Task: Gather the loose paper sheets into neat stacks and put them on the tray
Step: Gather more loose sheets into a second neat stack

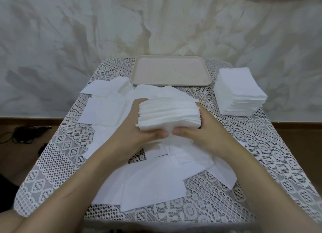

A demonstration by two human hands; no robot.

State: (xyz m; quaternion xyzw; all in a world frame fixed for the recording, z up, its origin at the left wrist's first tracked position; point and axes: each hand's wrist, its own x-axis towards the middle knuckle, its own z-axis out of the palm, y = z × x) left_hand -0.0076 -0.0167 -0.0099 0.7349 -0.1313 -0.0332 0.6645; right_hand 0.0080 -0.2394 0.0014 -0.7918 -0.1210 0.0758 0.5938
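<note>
**A:** What lay furthest left?

**B:** Tangled black cables (22, 134) lay on the brown floor, off the table. On the white lace tablecloth (261, 154), loose white square paper sheets (104, 109) lay flat at the left side, overlapping one another.

**A:** And the hands?

**B:** The left hand (141, 128) gripped the left end of a thick bundle of white paper sheets (169, 114). Its fingers wrapped round the far side and its thumb curled along the near lower edge. The bundle was held up over the middle of the table, its edges fanned and uneven.

**A:** The other one?

**B:** The right hand (203, 131) grasped the bundle's right end the same way, and its thumb tip almost met the left thumb. More scattered white sheets (156, 180) lay on the cloth beneath both forearms.

**A:** Where was the tray?

**B:** The beige rounded-rectangle tray (172, 72) sat at the table's far middle, behind the bundle and apart from it. To its right, near the table's edge, stood a tall squared stack of white paper (240, 91), just beside the tray.
</note>
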